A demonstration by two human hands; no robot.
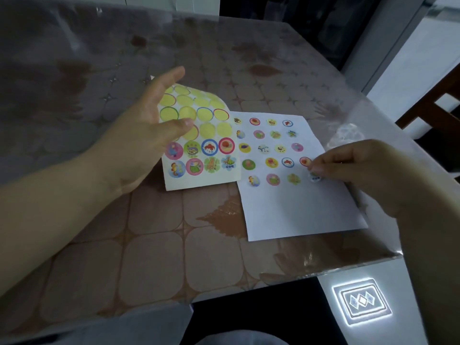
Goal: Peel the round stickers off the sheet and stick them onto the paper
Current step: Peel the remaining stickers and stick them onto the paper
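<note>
A sticker sheet (201,155) lies on the table at centre, its top curling up; its upper rows are empty yellow circles and two rows of round cartoon stickers remain at the bottom. My left hand (146,130) hovers over the sheet's left part, fingers spread, thumb tip over an empty circle. To the right lies the white paper (298,210) with several round stickers in rows on its upper half. My right hand (361,170) pinches a round sticker (315,177) at the right end of the paper's lowest row, pressing it down at the paper.
The table (149,257) has a brown tiled-pattern cloth under clear plastic film. Crumpled clear plastic (346,133) lies beyond the paper's right edge. The table's right edge runs close to the paper; a wooden chair (438,105) stands at far right.
</note>
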